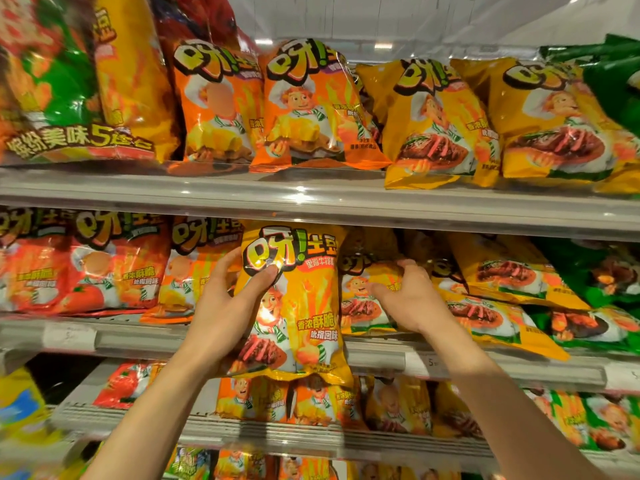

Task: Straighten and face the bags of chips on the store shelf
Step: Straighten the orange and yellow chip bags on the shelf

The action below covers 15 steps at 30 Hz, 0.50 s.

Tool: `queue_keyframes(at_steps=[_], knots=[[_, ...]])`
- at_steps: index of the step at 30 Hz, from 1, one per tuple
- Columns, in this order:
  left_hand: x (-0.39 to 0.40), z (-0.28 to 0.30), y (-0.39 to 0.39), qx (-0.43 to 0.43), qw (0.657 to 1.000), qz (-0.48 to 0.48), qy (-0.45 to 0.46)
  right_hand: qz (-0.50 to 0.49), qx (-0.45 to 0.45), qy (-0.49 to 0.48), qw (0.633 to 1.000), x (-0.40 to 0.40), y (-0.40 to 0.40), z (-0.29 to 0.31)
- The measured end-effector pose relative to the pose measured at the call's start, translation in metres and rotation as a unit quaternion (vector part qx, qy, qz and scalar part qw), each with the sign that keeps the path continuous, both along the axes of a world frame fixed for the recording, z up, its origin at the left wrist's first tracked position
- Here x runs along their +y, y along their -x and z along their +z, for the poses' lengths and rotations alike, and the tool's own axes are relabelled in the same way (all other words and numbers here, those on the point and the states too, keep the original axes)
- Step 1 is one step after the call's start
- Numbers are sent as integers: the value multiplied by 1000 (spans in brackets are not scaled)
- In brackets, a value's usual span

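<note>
A yellow steak-flavour chip bag hangs upright in front of the middle shelf, pulled out past its edge. My left hand grips its left side, thumb on the front near the logo. My right hand reaches into the shelf just to the right and presses on another yellow bag that stands behind. More yellow bags lean tilted to the right of that hand.
Orange and red bags fill the middle shelf's left; green bags lie at its right. The top shelf carries orange bags and yellow bags. The lower shelf holds more bags.
</note>
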<state>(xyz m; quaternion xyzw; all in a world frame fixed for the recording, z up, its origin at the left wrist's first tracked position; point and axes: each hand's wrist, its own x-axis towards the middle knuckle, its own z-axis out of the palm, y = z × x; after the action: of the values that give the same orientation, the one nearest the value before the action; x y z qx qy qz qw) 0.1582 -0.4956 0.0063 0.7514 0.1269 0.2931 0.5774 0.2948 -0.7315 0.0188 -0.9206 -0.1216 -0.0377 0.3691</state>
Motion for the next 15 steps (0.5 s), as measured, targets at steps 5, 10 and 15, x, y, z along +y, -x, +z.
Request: queue_keyframes(at_steps=[5, 10, 15], knots=[[4, -1, -3, -4, 1000, -6, 13, -13, -56, -4, 998, -3, 5, 9], [7, -2, -6, -8, 1000, -10, 25, -61, -90, -5, 994, 2, 4, 12], [7, -3, -8, -6, 1000, -12, 21, -51, -56, 96, 993, 13, -9, 2]])
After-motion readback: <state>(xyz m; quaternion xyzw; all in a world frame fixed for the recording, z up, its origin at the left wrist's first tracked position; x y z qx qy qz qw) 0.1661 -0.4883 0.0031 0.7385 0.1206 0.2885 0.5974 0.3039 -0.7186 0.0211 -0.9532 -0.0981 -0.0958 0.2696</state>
